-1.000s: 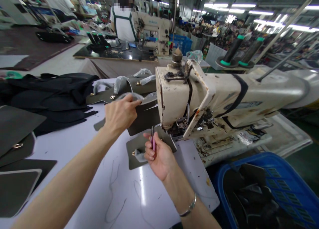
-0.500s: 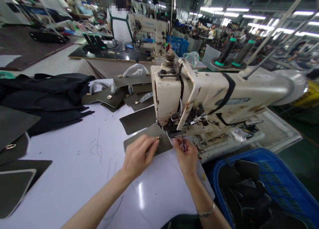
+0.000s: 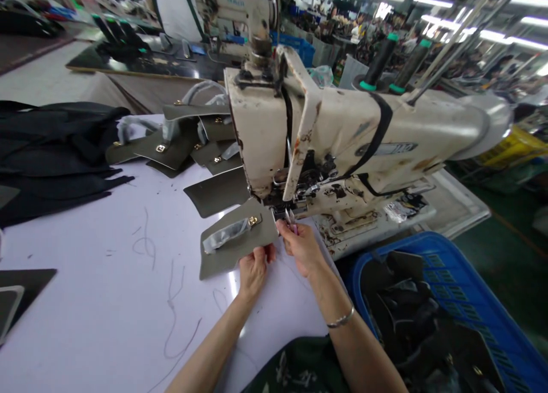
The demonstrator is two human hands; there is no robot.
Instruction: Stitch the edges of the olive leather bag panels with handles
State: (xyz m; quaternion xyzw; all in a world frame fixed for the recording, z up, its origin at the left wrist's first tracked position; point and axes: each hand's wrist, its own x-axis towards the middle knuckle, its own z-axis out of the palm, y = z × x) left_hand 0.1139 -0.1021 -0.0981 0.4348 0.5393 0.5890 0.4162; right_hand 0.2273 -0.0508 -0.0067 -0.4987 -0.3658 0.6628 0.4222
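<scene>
Seemingly pink snips (image 3: 293,227) pinched in the right hand (image 3: 302,247)

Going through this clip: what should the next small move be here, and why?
Probably the left hand should nudge the olive-grey flat bag panel slightly toward the worn cream sewing machine head, because the panel's edge lies right beside it, where the right hand holds a small pink-handled tool.
</scene>
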